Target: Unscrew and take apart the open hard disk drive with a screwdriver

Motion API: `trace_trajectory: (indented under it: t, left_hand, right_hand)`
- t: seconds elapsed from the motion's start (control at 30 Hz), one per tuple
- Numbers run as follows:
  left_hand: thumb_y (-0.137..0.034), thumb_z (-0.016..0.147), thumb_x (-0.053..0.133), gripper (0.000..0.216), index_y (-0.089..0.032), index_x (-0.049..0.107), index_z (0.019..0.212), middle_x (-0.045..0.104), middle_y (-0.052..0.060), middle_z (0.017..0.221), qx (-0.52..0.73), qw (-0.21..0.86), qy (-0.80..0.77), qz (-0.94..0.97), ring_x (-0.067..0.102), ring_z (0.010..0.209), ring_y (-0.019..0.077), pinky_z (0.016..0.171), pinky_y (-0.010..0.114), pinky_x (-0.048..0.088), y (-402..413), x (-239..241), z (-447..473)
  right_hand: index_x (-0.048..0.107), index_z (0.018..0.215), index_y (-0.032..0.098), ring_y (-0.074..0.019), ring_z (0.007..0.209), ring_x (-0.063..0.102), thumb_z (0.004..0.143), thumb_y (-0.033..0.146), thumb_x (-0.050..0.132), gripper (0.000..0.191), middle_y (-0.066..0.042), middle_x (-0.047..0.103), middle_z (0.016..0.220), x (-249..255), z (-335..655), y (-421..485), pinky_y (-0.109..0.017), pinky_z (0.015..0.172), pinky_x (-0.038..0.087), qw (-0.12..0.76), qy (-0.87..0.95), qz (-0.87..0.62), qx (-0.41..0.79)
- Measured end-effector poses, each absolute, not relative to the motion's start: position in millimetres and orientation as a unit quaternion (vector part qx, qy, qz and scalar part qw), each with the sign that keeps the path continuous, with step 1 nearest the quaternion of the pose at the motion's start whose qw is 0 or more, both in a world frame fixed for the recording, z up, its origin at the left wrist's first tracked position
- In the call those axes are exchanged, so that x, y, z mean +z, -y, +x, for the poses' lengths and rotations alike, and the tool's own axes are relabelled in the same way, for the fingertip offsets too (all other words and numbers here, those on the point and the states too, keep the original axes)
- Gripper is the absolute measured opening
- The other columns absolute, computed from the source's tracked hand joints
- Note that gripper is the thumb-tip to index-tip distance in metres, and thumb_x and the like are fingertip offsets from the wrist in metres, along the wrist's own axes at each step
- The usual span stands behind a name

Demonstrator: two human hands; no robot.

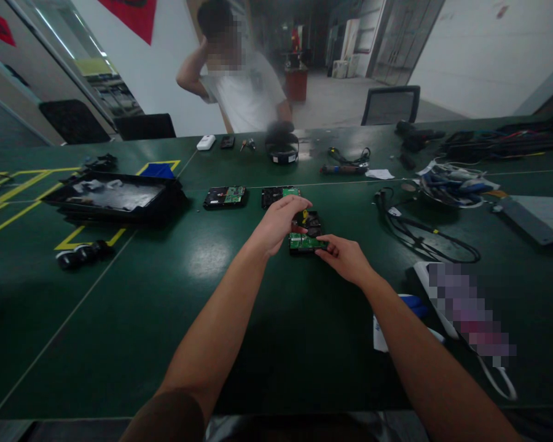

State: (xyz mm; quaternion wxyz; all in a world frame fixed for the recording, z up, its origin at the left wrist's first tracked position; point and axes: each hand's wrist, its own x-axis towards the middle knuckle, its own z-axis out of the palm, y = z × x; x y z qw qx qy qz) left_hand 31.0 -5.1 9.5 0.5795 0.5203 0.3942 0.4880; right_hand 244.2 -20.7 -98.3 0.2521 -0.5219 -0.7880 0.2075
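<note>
From the head view, three circuit-board units lie on the green table (188, 301): a left unit (225, 197), a middle unit (271, 196) partly behind the wearer's left hand (281, 224), and a near unit (304, 243) between both hands. The left hand's fingers curl in close around a small yellow piece (305, 217) above the near unit (whether they grip it, I cannot tell). The right hand (346, 259) has thumb and forefinger nearly together, pinching the near unit's right edge. Three chairs (391, 105) and one person (249, 92) are on the far side.

A broad stretch of tabletop runs from the near unit to the table's near edge, and another leftward to the black trays; on the right, the nearest things are a black cable (424, 239) and a white cloth (380, 334), partly under the forearm.

The black trays (124, 196) are stacked, the top one holding crumpled pale scraps (94, 185). A rounded bundle (458, 184) of blue and white pieces sits far right (its wrapping is unclear).
</note>
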Motion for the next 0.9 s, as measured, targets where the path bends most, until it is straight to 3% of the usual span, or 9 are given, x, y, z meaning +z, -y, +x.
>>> trace_trajectory:
  t: [0.27,0.6,0.77,0.9]
  left_hand:
    - [-0.031,0.083,0.065,0.013,-0.018,0.062,0.085,0.060,0.007,0.102,0.497,0.587,-0.413,0.487,0.058,0.094,0.0195,0.065,0.028,0.057,5.0,10.2,33.2]
    - [-0.031,0.086,0.060,0.018,-0.016,0.071,0.085,0.065,0.010,0.102,0.481,0.581,-0.398,0.523,0.060,0.095,0.0202,0.061,0.024,0.053,5.4,10.5,31.0]
    - [-0.030,0.085,0.061,0.015,-0.016,0.065,0.087,0.063,0.007,0.083,0.490,0.622,-0.386,0.474,0.062,0.081,0.0189,0.063,0.030,0.056,4.7,9.2,32.2]
    - [-0.031,0.084,0.059,0.019,-0.015,0.068,0.078,0.064,0.009,0.092,0.503,0.562,-0.411,0.513,0.060,0.086,0.0190,0.059,0.026,0.053,2.7,6.3,31.6]
  right_hand:
    - [0.065,0.130,0.027,-0.0161,0.071,0.061,0.093,0.039,0.065,0.039,-0.002,0.067,0.086,-98.9,244.5,21.2,-0.030,0.066,0.048,0.254,0.789,-0.520,0.207]
    - [0.066,0.129,0.026,-0.0159,0.070,0.060,0.093,0.040,0.066,0.039,-0.002,0.066,0.086,-98.9,244.3,20.9,-0.030,0.066,0.048,0.255,0.788,-0.521,0.209]
    - [0.066,0.129,0.026,-0.0159,0.071,0.060,0.093,0.040,0.065,0.039,-0.002,0.067,0.087,-99.6,244.0,20.6,-0.029,0.066,0.048,0.253,0.786,-0.524,0.209]
    - [0.066,0.129,0.028,-0.0158,0.070,0.060,0.093,0.039,0.065,0.038,-0.002,0.067,0.085,-99.4,244.1,21.1,-0.029,0.065,0.047,0.253,0.784,-0.525,0.212]
